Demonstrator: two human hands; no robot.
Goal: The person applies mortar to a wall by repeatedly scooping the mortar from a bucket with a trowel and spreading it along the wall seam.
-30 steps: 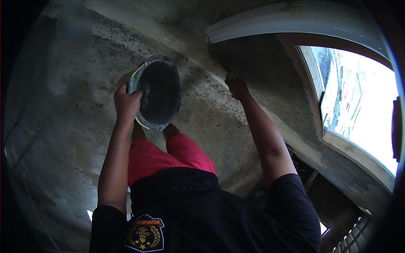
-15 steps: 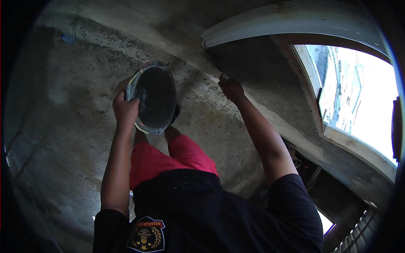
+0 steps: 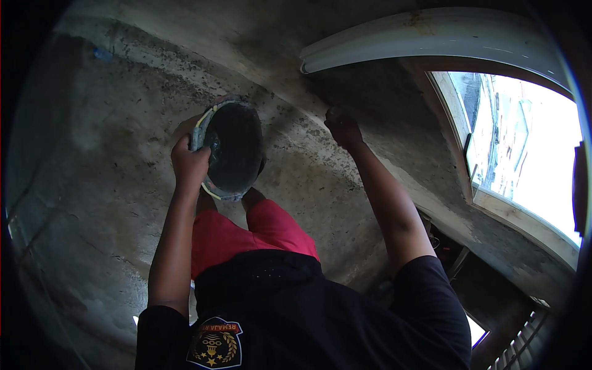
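Note:
My left hand (image 3: 189, 161) is closed on the rim of a dark bucket (image 3: 237, 148). The bucket is tipped so that its opening faces me, above my feet, with a pale, worn edge and a dark inside. Stretched out toward the wall (image 3: 394, 111), my right hand (image 3: 344, 131) has its fingers curled. A small shape shows at its fingertips, too dim to name. Whether that hand touches the wall I cannot tell.
A bright window (image 3: 524, 142) with a pale frame is set in the wall at right. A long white pipe or gutter-like piece (image 3: 431, 34) runs above it. Rough concrete floor (image 3: 111, 179) spreads at left, with a small blue item (image 3: 102, 55) far off.
My right hand has shifted slightly right and down in the view. The bucket, still in my left hand, appears a little farther right and lower; the background has shifted slightly too.

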